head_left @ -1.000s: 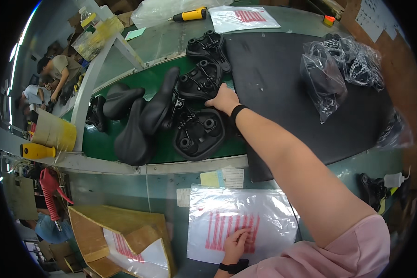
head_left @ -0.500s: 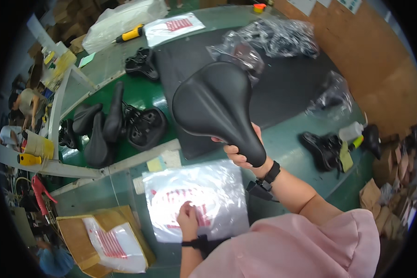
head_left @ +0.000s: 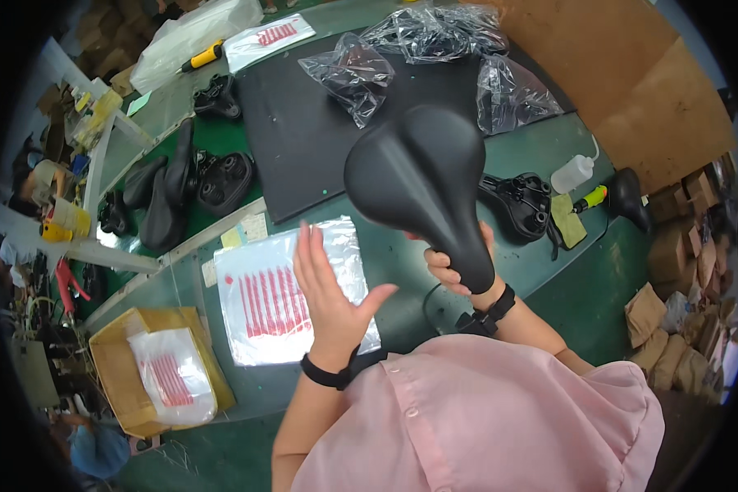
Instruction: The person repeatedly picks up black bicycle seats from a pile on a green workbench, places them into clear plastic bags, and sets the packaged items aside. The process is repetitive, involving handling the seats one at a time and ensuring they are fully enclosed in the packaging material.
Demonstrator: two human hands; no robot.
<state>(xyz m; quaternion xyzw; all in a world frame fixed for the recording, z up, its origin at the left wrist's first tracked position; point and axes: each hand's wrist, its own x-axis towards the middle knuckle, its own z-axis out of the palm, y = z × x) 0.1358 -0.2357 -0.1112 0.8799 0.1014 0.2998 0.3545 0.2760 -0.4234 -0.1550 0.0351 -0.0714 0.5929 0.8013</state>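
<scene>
A black bicycle saddle [head_left: 418, 168] hangs over the workbench, its broad padded end pointing away from me and its smooth top showing. My right hand [head_left: 441, 264] is wrapped round the narrow nose, fingers on one side and thumb on the other. To its left, my left hand [head_left: 330, 299] hovers with fingers stretched up and thumb spread, holding nothing. Beneath that hand lie flat clear plastic bags [head_left: 254, 295] with red print, partly covered by it. Black bands circle both wrists.
Crumpled plastic bags [head_left: 435, 34] lie around the black mat [head_left: 287, 152]. Several saddles [head_left: 166, 197] rest at the left; another saddle [head_left: 526, 207] lies underside up at the right, near a squeeze bottle [head_left: 572, 173]. A carton [head_left: 107, 348] of printed bags stands lower left.
My left hand has gone from closed fingers on the plastic bags to spread and raised above them. My right hand keeps hold of the saddle. The whole view has shifted.
</scene>
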